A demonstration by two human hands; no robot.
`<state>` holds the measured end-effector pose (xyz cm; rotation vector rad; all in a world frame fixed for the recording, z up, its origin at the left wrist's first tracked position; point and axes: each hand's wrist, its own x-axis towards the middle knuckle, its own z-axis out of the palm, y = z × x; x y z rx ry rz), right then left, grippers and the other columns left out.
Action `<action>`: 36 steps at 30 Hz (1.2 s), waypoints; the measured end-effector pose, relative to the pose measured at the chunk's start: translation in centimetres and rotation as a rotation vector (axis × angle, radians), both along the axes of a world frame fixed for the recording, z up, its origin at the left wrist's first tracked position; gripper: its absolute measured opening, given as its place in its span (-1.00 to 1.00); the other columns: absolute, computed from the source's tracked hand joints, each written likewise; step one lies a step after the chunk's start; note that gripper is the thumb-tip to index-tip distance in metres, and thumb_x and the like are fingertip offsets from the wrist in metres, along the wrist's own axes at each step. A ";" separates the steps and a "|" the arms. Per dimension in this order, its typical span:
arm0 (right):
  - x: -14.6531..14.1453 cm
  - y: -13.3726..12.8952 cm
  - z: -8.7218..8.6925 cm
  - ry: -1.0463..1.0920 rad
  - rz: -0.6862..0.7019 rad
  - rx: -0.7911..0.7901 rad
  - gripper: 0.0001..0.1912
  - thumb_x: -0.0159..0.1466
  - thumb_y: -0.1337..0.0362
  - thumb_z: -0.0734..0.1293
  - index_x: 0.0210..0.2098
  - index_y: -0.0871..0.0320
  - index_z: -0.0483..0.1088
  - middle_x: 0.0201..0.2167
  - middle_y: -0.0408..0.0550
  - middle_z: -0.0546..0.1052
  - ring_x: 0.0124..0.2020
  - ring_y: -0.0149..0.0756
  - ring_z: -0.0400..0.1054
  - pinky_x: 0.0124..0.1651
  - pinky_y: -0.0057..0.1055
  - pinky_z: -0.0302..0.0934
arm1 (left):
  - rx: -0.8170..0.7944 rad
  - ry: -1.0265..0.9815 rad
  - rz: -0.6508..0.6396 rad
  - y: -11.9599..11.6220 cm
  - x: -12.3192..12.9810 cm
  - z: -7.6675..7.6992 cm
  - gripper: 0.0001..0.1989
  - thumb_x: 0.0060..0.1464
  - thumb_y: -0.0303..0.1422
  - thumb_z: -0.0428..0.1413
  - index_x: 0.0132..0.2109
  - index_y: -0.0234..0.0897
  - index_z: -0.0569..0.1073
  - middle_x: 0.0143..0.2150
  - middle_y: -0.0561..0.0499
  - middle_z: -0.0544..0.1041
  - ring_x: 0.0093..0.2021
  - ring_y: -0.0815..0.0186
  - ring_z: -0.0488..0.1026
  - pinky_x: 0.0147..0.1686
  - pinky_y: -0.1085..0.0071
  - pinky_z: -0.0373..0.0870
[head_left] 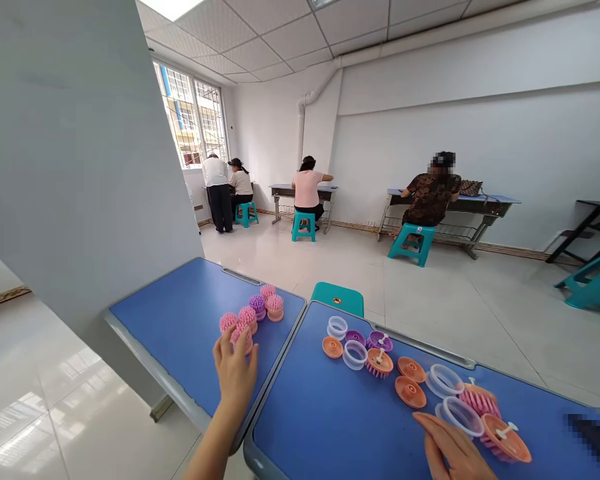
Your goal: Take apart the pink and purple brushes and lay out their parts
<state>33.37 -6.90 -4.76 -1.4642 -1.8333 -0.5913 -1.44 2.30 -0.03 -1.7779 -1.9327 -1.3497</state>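
My left hand (236, 370) reaches over the left blue desk, its fingers curled around a pink bristled brush (242, 339) at the near end of a cluster. Beside it are more pink brushes (247, 316) and a purple one (257, 305). My right hand (447, 448) is low over the right desk, fingers extended and close together, nothing visible in them. Just beyond it lie a clear ring (463, 416), an orange disc (411, 392) and a pink-bristled piece with an orange top (506, 438). Smaller rings (355, 355), orange discs (333, 347) and purple parts (380, 341) sit further left.
Two blue desks (170, 307) meet at a narrow seam. A teal stool (337, 298) stands behind the right desk. A grey pillar (80, 167) rises at the left. Several people are at desks by the far wall. A dark blurred object (597, 440) is at the right edge.
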 end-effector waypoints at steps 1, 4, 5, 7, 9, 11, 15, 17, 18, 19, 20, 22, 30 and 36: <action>-0.2 0.1 0.1 0.012 0.000 0.023 -0.64 0.31 0.18 0.04 -0.28 0.08 0.43 -0.39 -0.07 0.57 -0.39 -0.28 0.47 -0.35 -0.39 0.38 | 0.000 0.026 0.035 0.2 -0.7 -0.6 -0.74 0.07 -0.33 0.00 -0.09 -0.19 0.44 0.05 -0.18 0.29 0.04 0.04 0.21 0.03 0.07 0.16; -0.5 0.4 0.2 0.022 0.014 0.077 -0.63 0.32 0.17 0.02 -0.30 0.08 0.43 -0.42 -0.07 0.56 -0.42 -0.30 0.47 -0.37 -0.42 0.38 | -0.031 0.091 0.092 0.9 -1.8 -1.8 -0.66 0.06 -0.29 0.01 0.00 -0.21 0.37 0.07 -0.20 0.26 0.04 0.01 0.19 0.01 0.05 0.16; -0.5 0.4 0.3 0.020 0.015 0.087 -0.62 0.33 0.17 0.02 -0.30 0.08 0.43 -0.43 -0.08 0.56 -0.43 -0.31 0.47 -0.38 -0.43 0.38 | -0.043 0.113 0.100 1.1 -1.9 -2.0 -0.65 0.06 -0.29 0.01 0.01 -0.23 0.36 0.07 -0.22 0.25 0.04 0.00 0.20 0.00 0.04 0.17; -0.4 0.3 0.5 0.014 0.013 0.091 -0.63 0.33 0.18 0.03 -0.30 0.09 0.42 -0.43 -0.07 0.56 -0.43 -0.32 0.47 -0.38 -0.44 0.38 | -0.062 0.148 0.108 1.4 -2.0 -2.2 -0.64 0.07 -0.28 -0.01 0.01 -0.27 0.35 0.06 -0.25 0.25 0.03 -0.01 0.21 0.00 0.04 0.17; -0.3 0.2 0.7 0.017 0.009 0.078 -0.65 0.32 0.20 0.04 -0.30 0.09 0.42 -0.42 -0.07 0.56 -0.41 -0.31 0.48 -0.36 -0.45 0.39 | -0.072 0.155 0.106 1.5 -2.0 -2.2 -0.67 0.08 -0.27 -0.02 -0.02 -0.29 0.35 0.05 -0.27 0.27 0.03 0.00 0.23 0.01 0.04 0.15; -0.2 0.1 0.6 0.033 0.010 0.063 -0.66 0.32 0.20 0.05 -0.30 0.09 0.43 -0.41 -0.06 0.56 -0.39 -0.31 0.48 -0.35 -0.45 0.39 | -0.076 0.126 0.098 1.5 -2.1 -2.2 -0.70 0.06 -0.27 -0.01 -0.06 -0.28 0.35 0.03 -0.25 0.29 0.04 0.01 0.24 0.02 0.04 0.14; -0.1 0.0 0.2 0.095 0.012 0.037 -0.62 0.32 0.15 0.03 -0.30 0.08 0.44 -0.41 -0.05 0.56 -0.39 -0.30 0.48 -0.34 -0.44 0.39 | -0.083 0.020 0.077 1.3 -2.3 -2.4 -0.71 -0.01 -0.26 0.03 -0.12 -0.27 0.31 0.03 -0.23 0.30 0.05 0.02 0.24 0.05 0.03 0.13; -0.2 0.0 0.1 0.119 0.015 0.020 -0.62 0.32 0.13 0.04 -0.29 0.08 0.44 -0.41 -0.05 0.56 -0.40 -0.30 0.48 -0.34 -0.43 0.40 | -0.085 -0.039 0.069 1.3 -2.2 -2.5 -0.71 -0.03 -0.26 0.04 -0.14 -0.26 0.30 0.03 -0.20 0.29 0.06 0.02 0.24 0.05 0.03 0.15; -0.2 -0.1 0.2 0.127 0.016 0.011 -0.62 0.32 0.13 0.04 -0.29 0.08 0.44 -0.42 -0.05 0.56 -0.40 -0.29 0.48 -0.35 -0.44 0.40 | -0.082 -0.069 0.059 1.3 -2.1 -2.6 -0.71 -0.04 -0.26 0.04 -0.15 -0.26 0.29 0.03 -0.19 0.28 0.06 0.03 0.24 0.05 0.03 0.17; -0.2 -0.1 0.3 0.136 0.015 0.003 -0.63 0.31 0.12 0.04 -0.29 0.08 0.44 -0.42 -0.06 0.56 -0.40 -0.29 0.48 -0.36 -0.44 0.40 | -0.074 -0.100 0.044 1.4 -2.1 -2.6 -0.71 -0.05 -0.26 0.04 -0.15 -0.27 0.29 0.02 -0.19 0.28 0.06 0.03 0.24 0.04 0.04 0.19; -0.2 -0.2 0.4 0.145 0.013 -0.003 -0.63 0.31 0.12 0.05 -0.30 0.08 0.44 -0.42 -0.06 0.57 -0.40 -0.28 0.49 -0.37 -0.44 0.40 | -0.066 -0.127 0.026 1.4 -2.0 -2.7 -0.71 -0.05 -0.27 0.04 -0.15 -0.27 0.30 0.02 -0.19 0.27 0.06 0.04 0.24 0.04 0.05 0.21; -0.3 -0.3 0.7 0.172 0.012 -0.011 -0.62 0.31 0.11 0.05 -0.31 0.08 0.44 -0.42 -0.07 0.57 -0.40 -0.28 0.49 -0.38 -0.45 0.39 | -0.058 -0.173 -0.005 1.4 -2.0 -2.8 -0.70 -0.05 -0.27 0.03 -0.14 -0.28 0.30 0.03 -0.20 0.26 0.08 0.04 0.24 0.02 0.06 0.25; -1.0 -0.8 1.4 0.380 0.077 -0.215 -0.63 0.27 0.02 0.12 -0.46 0.07 0.40 -0.72 -0.19 0.43 -0.72 -0.40 0.33 -0.61 -0.53 0.25 | 0.024 -0.398 -0.181 0.4 -0.6 -1.6 -0.61 -0.09 -0.21 0.10 -0.09 -0.26 0.31 -0.03 -0.16 0.38 0.02 0.06 0.33 0.02 0.06 0.26; -2.0 -0.9 3.0 0.575 0.210 -0.377 -0.70 0.21 0.05 0.20 -0.37 0.08 0.45 -0.47 -0.06 0.53 -0.46 -0.29 0.43 -0.37 -0.42 0.33 | -0.362 -0.666 -0.624 -2.3 6.5 0.7 -0.36 -0.23 -0.31 0.19 0.05 -0.26 0.18 -0.02 -0.12 0.41 -0.06 0.18 0.42 -0.04 0.24 0.36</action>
